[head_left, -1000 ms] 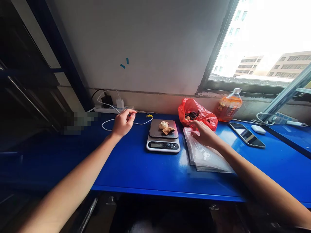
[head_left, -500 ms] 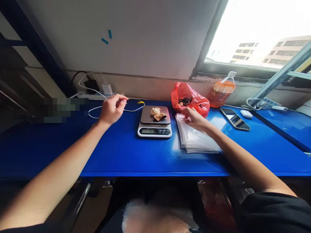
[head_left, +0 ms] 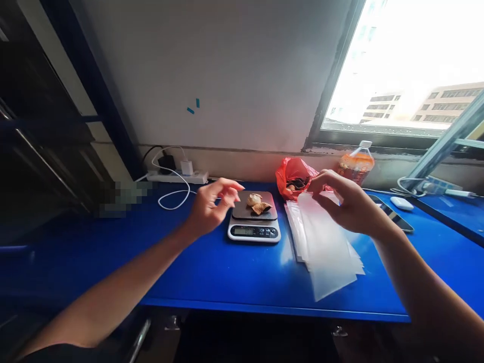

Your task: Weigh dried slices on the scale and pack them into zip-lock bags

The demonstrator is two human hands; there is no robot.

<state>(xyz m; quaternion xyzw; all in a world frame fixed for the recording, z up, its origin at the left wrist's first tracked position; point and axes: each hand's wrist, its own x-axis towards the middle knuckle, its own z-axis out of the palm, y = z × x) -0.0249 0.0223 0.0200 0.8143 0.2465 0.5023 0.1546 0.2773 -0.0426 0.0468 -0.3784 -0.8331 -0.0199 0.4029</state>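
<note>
My right hand [head_left: 342,204] pinches the top edge of a clear plastic bag [head_left: 328,252], which hangs down over a stack of similar plastic bags [head_left: 297,234] on the blue table. To the left stands a white kitchen scale [head_left: 254,229] with a lit display. On its metal plate rest a pale round dried piece [head_left: 254,200] and a brown, wrinkled dried piece [head_left: 260,207]; their exact kind is unclear. Beside the scale's left edge, my left hand [head_left: 212,206] hovers with fingers bent and apart, holding nothing.
Behind the bags, a red plastic bag [head_left: 289,174] holds dark dried pieces. An orange drink bottle [head_left: 357,164] stands by the window. A phone [head_left: 403,222] and a white earbud case [head_left: 402,203] lie at right. A power strip [head_left: 196,177] with a white cable [head_left: 174,207] runs along the wall.
My right hand has lifted one clear bag off the stack and drawn it up and nearer. My left hand has moved right toward the scale. The camera view has tilted up.
</note>
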